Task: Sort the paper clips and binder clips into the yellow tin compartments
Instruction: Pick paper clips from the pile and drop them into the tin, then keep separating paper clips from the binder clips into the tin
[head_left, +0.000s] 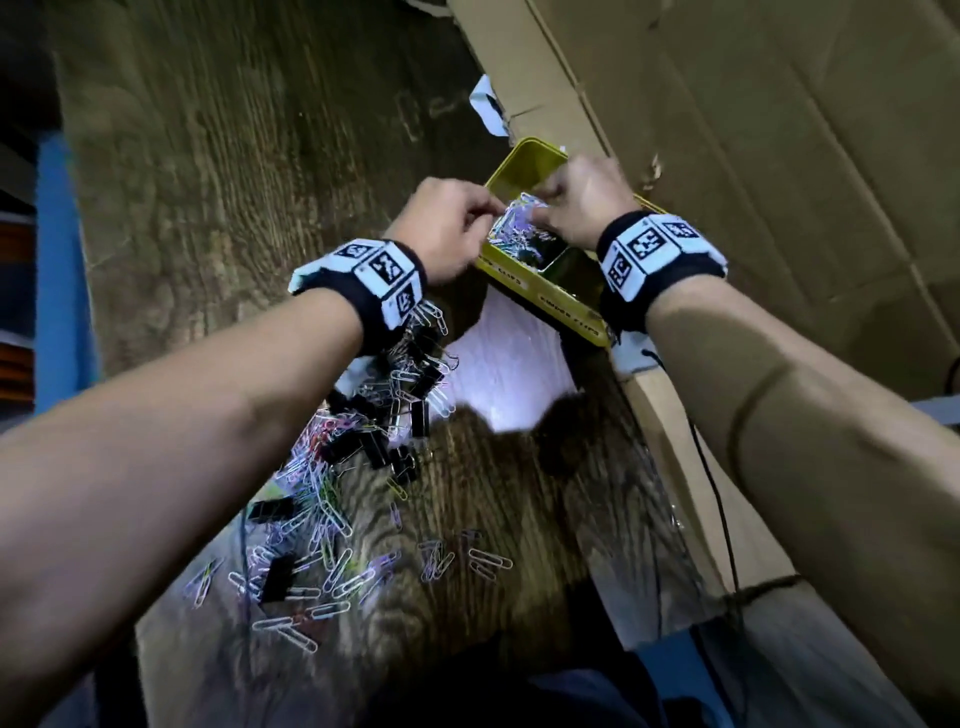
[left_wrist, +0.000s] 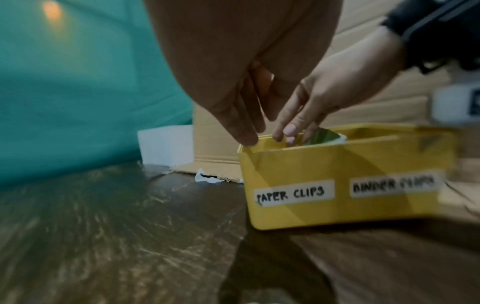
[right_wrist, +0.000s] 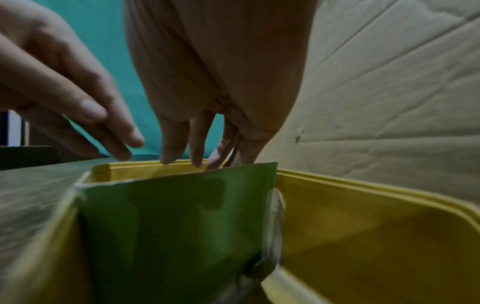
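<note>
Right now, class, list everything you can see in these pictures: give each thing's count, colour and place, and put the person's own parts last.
Yellow tin: one, yellow, on the table against the cardboard; labels read PAPER CLIPS and, blurred, binder clips.
Divider: one, green, upright inside the tin.
Paper clips in tin: many, mixed colours, under both hands.
Loose paper clips: many, mostly silver and pastel, scattered on the table.
Binder clips: several, black, mixed into the loose pile.
Table: one, dark wood grain.
Cardboard: brown, right of the tin.
Wrist bands: two, black with white markers.
Left hand: over the tin's paper-clip side.
Right hand: beside it, fingers in the tin.
</note>
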